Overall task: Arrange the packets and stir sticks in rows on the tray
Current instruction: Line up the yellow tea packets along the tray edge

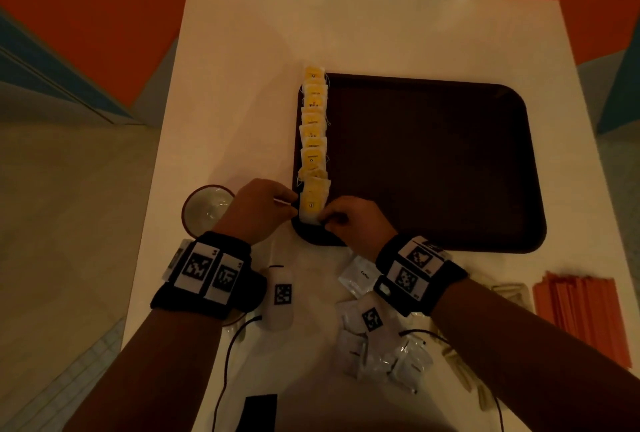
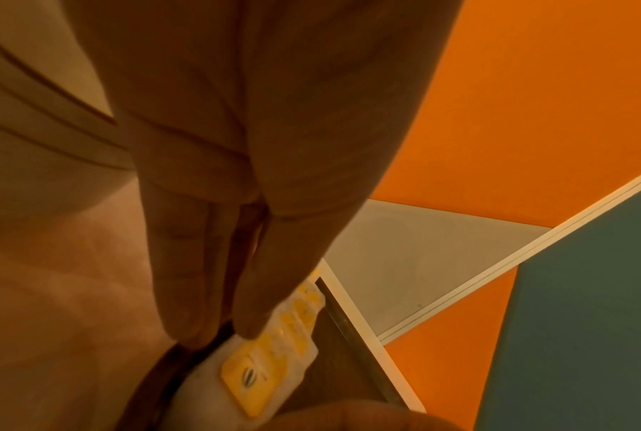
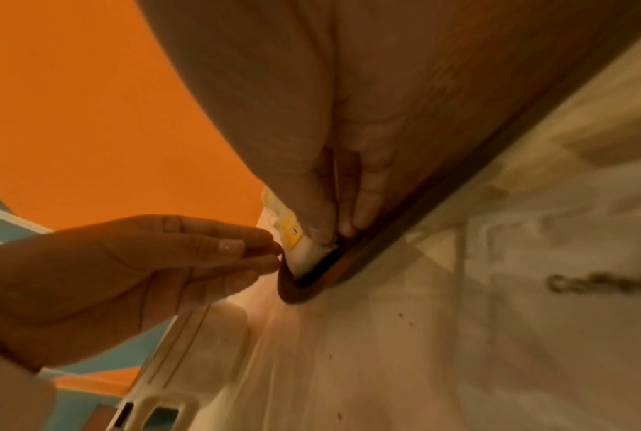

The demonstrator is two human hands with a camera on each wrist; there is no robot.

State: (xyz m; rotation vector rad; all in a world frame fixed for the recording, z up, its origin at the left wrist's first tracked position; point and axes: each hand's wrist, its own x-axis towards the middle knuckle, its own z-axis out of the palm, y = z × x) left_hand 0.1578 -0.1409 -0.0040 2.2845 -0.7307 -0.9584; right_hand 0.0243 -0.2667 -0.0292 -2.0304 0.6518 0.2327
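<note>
A dark brown tray (image 1: 433, 161) lies on the white table. Several yellow tea packets (image 1: 313, 126) overlap in a row along its left edge. The nearest tea packet (image 1: 311, 204) (image 2: 252, 379) (image 3: 293, 230) sits at the tray's near left corner. My left hand (image 1: 292, 204) (image 2: 222, 329) (image 3: 271, 256) pinches its left edge with thumb and fingertips together. From the right, my right hand (image 1: 323, 220) (image 3: 337, 230) pinches its near corner against the tray rim (image 3: 311, 288). White coffee packets (image 1: 374, 327) and orange stir sticks (image 1: 581, 314) lie on the table in front of the tray.
A glass cup (image 1: 207, 206) stands left of my left hand. A white device with a marker (image 1: 280, 296) and black cables (image 1: 228, 355) lie between my forearms. Pale wooden sticks (image 1: 509, 293) rest beside the orange ones. Table edges run close on the left and right.
</note>
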